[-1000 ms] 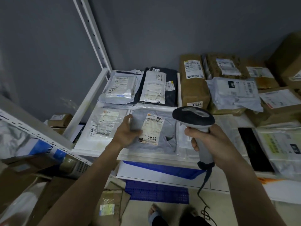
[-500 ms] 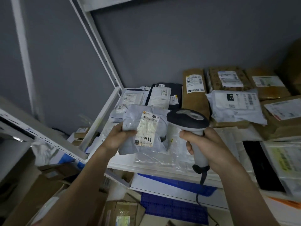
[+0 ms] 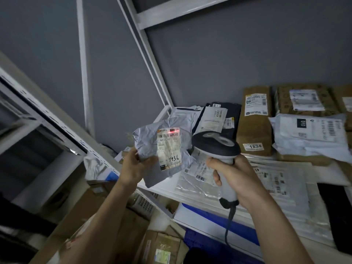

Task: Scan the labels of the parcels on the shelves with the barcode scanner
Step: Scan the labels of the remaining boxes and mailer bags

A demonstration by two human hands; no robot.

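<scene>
While your left hand (image 3: 133, 168) pinches the crumpled grey plastic mailer (image 3: 152, 147) up off the white shelf's (image 3: 192, 195) front left corner, keep its white label (image 3: 169, 148) flat and facing the grey-and-black handheld scanner (image 3: 216, 144) gripped in your right hand (image 3: 234, 176). The red line sits on the top barcode; I'd hold steady there. Brown cardboard parcels (image 3: 254, 119) crowd the back edge, well clear.

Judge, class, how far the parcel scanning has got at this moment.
Done: nothing here proves any finished scan. In hand: the left hand holds up a grey bag, and the scanner in the right hand throws a red line across its label. Left: the box marked 1834, the white bag and other parcels on the shelf.
</scene>
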